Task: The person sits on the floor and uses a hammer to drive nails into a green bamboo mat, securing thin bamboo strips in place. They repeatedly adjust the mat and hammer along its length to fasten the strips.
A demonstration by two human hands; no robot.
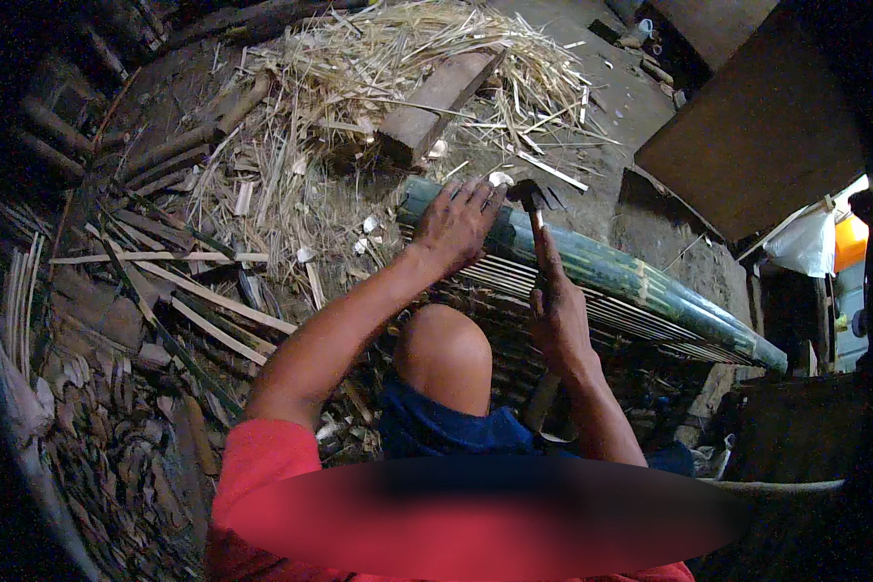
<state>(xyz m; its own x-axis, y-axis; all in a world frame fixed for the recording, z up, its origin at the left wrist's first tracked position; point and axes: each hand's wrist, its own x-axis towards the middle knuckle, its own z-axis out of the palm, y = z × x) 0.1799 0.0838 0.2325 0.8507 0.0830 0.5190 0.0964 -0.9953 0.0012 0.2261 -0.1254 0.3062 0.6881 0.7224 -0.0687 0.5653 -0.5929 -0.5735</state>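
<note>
A long green bamboo piece (640, 280) slants from the middle toward the right, with thin pale slats (592, 308) side by side along its near edge. My left hand (453, 228) lies across the bamboo's left end, fingers stretched out and a little apart. In my right hand (561, 320) is a hammer (539, 218), held by its wooden handle with the index finger along it. The dark hammer head is over the bamboo's far edge, just right of my left fingers; whether it touches the bamboo I cannot tell.
Beyond the bamboo, a wooden block (441, 105) lies on a heap of pale shavings (359, 58). Loose split strips (213, 310) and dark scraps (107, 446) cover the ground at left. A brown board (757, 126) leans at right, beside a white plastic bag (803, 241). My bent knee (444, 354) is close below the bamboo.
</note>
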